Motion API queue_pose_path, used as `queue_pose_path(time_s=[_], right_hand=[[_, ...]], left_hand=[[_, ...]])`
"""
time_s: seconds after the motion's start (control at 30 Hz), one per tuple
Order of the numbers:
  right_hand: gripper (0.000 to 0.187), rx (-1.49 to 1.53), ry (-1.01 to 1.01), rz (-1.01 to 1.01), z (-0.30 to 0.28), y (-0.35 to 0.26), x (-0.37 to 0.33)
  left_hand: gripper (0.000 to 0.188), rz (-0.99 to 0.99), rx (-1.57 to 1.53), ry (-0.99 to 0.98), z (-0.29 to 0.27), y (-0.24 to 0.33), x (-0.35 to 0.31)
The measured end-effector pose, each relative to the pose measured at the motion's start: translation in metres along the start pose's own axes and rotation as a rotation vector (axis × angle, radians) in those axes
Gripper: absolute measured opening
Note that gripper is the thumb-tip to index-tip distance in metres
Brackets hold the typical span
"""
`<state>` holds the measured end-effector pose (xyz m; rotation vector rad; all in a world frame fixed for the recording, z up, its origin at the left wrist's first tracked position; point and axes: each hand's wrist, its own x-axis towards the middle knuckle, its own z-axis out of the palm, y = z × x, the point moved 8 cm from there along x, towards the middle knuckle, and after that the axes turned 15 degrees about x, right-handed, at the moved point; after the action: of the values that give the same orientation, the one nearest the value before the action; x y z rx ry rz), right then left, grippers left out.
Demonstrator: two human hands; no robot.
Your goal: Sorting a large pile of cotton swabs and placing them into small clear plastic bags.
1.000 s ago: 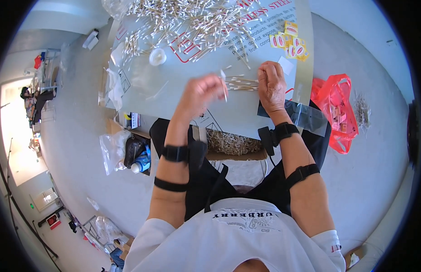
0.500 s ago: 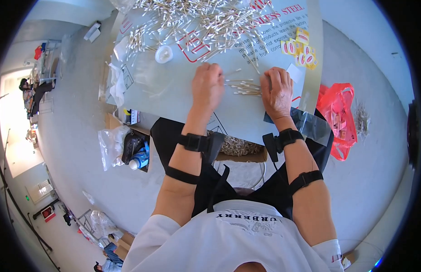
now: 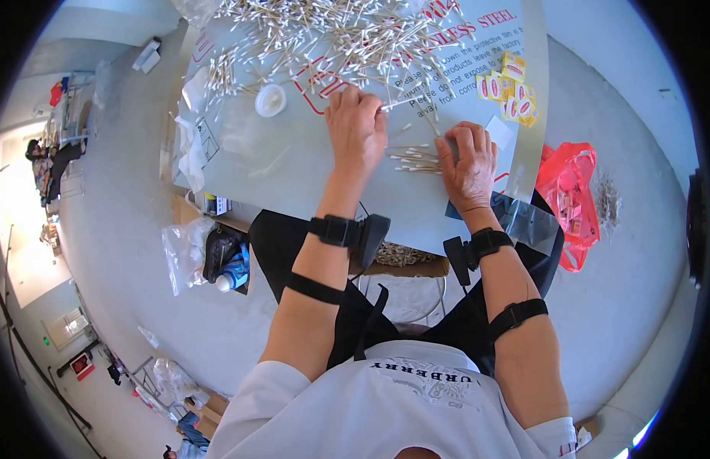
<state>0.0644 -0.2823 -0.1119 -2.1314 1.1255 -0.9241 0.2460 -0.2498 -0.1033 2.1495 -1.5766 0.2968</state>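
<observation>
My left hand (image 3: 356, 130) is above the table, pinching a cotton swab (image 3: 398, 103) between thumb and fingertips. The swab points rightward. Lower and to the right, my right hand (image 3: 471, 164) rests on the table with bent fingers and its thumb apart from them. A small bundle of cotton swabs (image 3: 417, 160) lies against its thumb side, tips pointing left. A few loose swabs lie just above that bundle. Beyond both hands spreads a large heap of cotton swabs (image 3: 347, 34). What lies under the right fingertips is hidden.
A round white tub (image 3: 271, 100) stands left of the heap. Small yellow packets (image 3: 512, 90) and a white card (image 3: 498, 131) lie at the right of the table (image 3: 294, 176). A red plastic bag (image 3: 569, 199) is beyond the right edge. Below the near edge is a box of swabs (image 3: 408, 258).
My left hand has moved up and away from the small bundle toward the heap, and a swab now shows in its fingers. My right hand has stayed nearly in place.
</observation>
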Motion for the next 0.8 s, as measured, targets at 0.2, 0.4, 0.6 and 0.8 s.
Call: queue_pose_path(time_s=[0.2,0.4,0.6,0.8], right_hand=[[0.02,-0.006,-0.021,0.017,0.0,0.001,0.001],[0.018,-0.005,-0.009,0.003,0.0,-0.004,0.003],[0.018,-0.014,-0.015,0.03,0.001,0.0,0.002],[0.019,-0.013,-0.019,0.04,-0.001,-0.001,0.003]], left_hand=[[0.016,-0.023,-0.174,-0.084,-0.012,0.005,-0.02],[0.028,-0.109,-0.117,0.054,-0.011,-0.038,0.013],[0.02,-0.08,0.031,-0.027,0.004,-0.015,0.021],[0.022,-0.06,-0.198,-0.036,0.005,-0.009,0.015]])
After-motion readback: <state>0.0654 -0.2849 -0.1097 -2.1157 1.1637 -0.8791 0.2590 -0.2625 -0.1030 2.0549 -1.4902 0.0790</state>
